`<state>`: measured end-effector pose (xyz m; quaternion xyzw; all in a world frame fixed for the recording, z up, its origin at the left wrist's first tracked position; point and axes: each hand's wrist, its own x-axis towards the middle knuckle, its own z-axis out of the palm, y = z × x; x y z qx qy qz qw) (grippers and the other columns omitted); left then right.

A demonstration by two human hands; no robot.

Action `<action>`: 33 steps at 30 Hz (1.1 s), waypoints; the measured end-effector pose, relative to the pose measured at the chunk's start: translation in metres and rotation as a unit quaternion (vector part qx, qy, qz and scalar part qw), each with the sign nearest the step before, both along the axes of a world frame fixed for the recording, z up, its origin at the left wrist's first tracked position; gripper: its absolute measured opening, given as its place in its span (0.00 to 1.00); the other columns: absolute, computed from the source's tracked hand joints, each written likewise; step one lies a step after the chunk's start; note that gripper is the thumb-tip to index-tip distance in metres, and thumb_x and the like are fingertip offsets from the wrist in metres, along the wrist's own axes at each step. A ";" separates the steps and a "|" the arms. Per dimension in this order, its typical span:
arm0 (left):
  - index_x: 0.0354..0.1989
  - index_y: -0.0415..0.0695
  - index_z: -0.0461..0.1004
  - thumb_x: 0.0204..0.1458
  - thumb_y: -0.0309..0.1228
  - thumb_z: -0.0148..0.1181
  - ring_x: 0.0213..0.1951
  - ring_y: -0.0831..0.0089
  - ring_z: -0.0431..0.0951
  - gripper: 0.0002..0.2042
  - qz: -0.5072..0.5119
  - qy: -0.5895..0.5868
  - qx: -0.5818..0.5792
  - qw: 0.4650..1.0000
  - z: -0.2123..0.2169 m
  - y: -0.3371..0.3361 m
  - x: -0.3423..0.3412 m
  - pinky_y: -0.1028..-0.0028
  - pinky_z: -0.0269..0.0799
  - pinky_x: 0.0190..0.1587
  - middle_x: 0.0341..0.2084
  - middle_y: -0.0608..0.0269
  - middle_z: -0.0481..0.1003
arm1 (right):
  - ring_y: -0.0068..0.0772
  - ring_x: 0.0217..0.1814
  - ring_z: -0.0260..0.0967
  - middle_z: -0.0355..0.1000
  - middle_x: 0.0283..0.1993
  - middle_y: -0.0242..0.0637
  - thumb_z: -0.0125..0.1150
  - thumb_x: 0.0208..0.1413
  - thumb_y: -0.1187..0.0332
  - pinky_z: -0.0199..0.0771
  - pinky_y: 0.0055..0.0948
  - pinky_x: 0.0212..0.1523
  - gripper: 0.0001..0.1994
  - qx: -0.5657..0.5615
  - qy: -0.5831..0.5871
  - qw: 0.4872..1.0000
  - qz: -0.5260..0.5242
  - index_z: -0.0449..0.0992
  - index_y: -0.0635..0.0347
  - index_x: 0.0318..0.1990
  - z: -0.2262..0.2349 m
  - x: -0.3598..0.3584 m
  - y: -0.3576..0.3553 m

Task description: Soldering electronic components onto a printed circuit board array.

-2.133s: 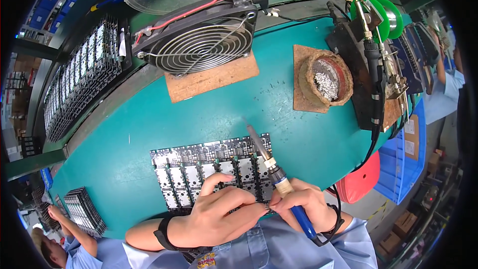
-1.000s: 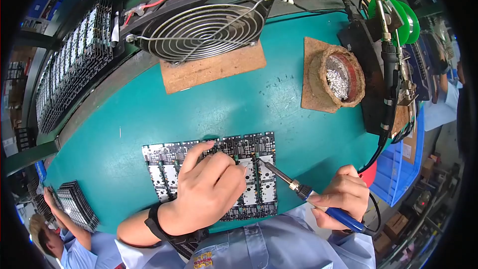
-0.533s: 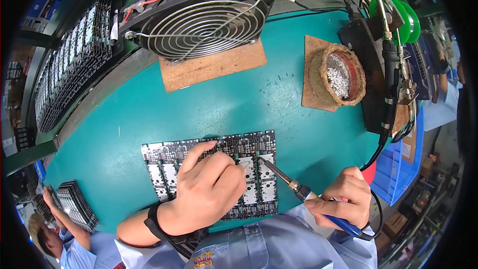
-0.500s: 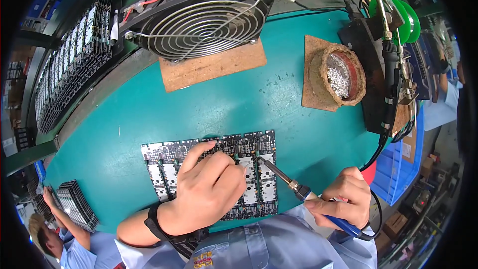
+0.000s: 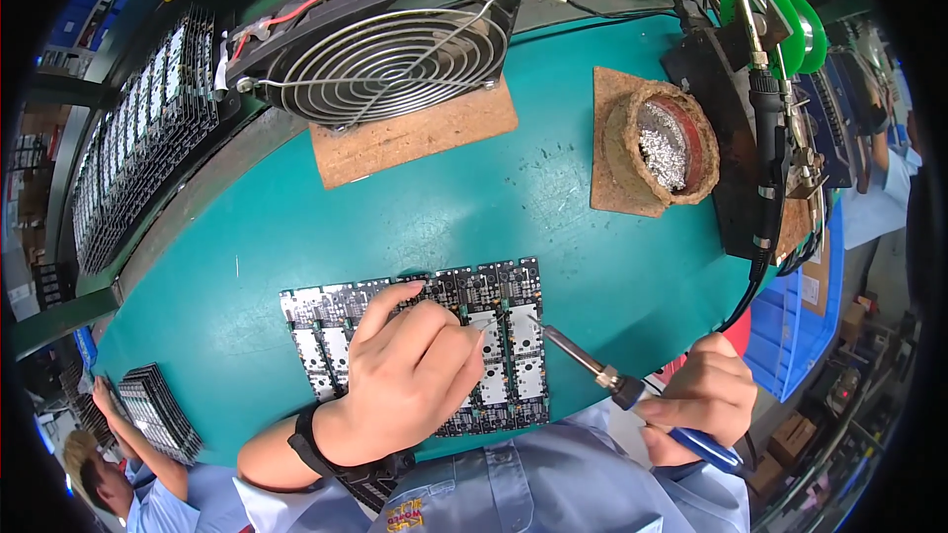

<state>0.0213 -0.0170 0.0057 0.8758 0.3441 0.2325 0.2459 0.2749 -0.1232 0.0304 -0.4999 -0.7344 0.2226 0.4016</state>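
Note:
A panel of black circuit boards point(image 5: 528, 375) with white rectangles lies flat on the green mat, near my body. Over its middle is my left hand point(image 5: 410, 375), index finger stretched to the panel's far side. The other fingers are closed around what look like thin tweezers point(image 5: 494, 319), whose tips point at the panel; the rest is hidden in the hand. To the right, my right hand point(image 5: 703, 395) grips a soldering iron point(image 5: 595, 367) by its blue handle. The iron's tip is just above the panel's right edge, apart from the tweezers.
A fan point(image 5: 395, 69) with a wire guard stands on a brown board at the back. Right of it are a crusty round pot point(image 5: 703, 158) of silvery bits and a holder with a green solder spool point(image 5: 805, 35). Stacked boards point(image 5: 148, 148) stand left; a co-worker's arm point(image 5: 138, 439) reaches in lower left.
My right hand has drawn the soldering iron back to the right, its tip moving away from the tweezers. My left hand stays nearly in place. The view has shifted slightly.

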 end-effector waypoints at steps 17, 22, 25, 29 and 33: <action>0.24 0.42 0.73 0.40 0.19 0.65 0.25 0.64 0.72 0.06 -0.004 -0.047 0.043 0.998 0.007 0.000 -0.001 0.62 0.70 0.47 0.19 0.62 0.70 | 0.20 0.26 0.65 0.71 0.32 0.37 0.57 0.55 0.63 0.63 0.17 0.26 0.14 0.175 0.292 0.809 -0.478 0.72 0.66 0.42 0.025 0.082 -0.054; 0.27 0.39 0.71 0.44 0.18 0.62 0.29 0.60 0.72 0.06 0.048 -0.050 0.076 0.995 0.051 -0.011 -0.036 0.62 0.69 0.44 0.24 0.57 0.71 | 0.16 0.23 0.59 0.69 0.26 0.29 0.55 0.58 0.67 0.57 0.14 0.26 0.10 0.196 0.271 0.780 -0.530 0.75 0.64 0.40 0.057 0.202 -0.057; 0.30 0.38 0.71 0.47 0.19 0.62 0.32 0.58 0.72 0.05 0.081 -0.040 0.090 0.992 0.069 -0.026 -0.050 0.65 0.69 0.38 0.27 0.53 0.72 | 0.15 0.23 0.59 0.69 0.25 0.27 0.56 0.57 0.67 0.57 0.13 0.26 0.10 0.196 0.256 0.799 -0.508 0.76 0.63 0.41 0.069 0.249 -0.041; 0.28 0.38 0.72 0.46 0.19 0.62 0.30 0.57 0.72 0.05 0.130 -0.059 0.076 0.987 0.072 -0.045 -0.065 0.65 0.69 0.37 0.25 0.54 0.71 | 0.14 0.24 0.60 0.69 0.27 0.27 0.59 0.55 0.67 0.57 0.12 0.26 0.10 0.106 0.268 0.830 -0.477 0.77 0.61 0.42 0.075 0.286 -0.006; 0.28 0.38 0.72 0.46 0.19 0.62 0.30 0.58 0.72 0.05 0.175 -0.078 0.039 0.981 0.077 -0.062 -0.066 0.66 0.69 0.37 0.25 0.54 0.71 | 0.16 0.25 0.64 0.73 0.33 0.31 0.60 0.55 0.67 0.64 0.13 0.27 0.13 0.024 0.398 0.833 -0.383 0.77 0.63 0.46 0.065 0.305 0.038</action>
